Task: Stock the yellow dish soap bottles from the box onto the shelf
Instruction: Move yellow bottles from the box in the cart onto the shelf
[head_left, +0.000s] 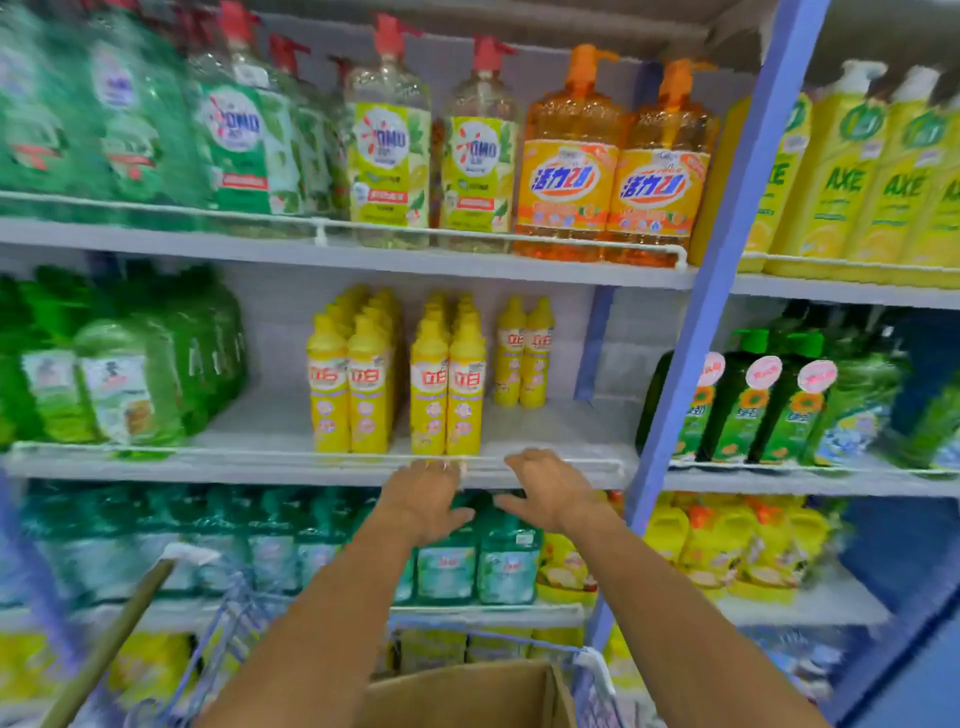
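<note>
Yellow dish soap bottles (448, 387) with red labels stand in rows on the middle shelf (550, 426): two rows at the left, two in the middle, a short pair (523, 353) further back at the right. My left hand (423, 501) and my right hand (550, 491) hover just below the shelf's front rail, fingers spread, holding nothing. The brown cardboard box (467, 693) sits at the bottom of the view in a wire cart; its contents are hidden.
Green bottles (124, 364) fill the shelf's left end. Pump bottles (613, 166) line the shelf above, teal bottles (478, 566) the shelf below. A blue upright post (691, 332) bounds the bay on the right. A wooden handle (109, 644) leans at lower left.
</note>
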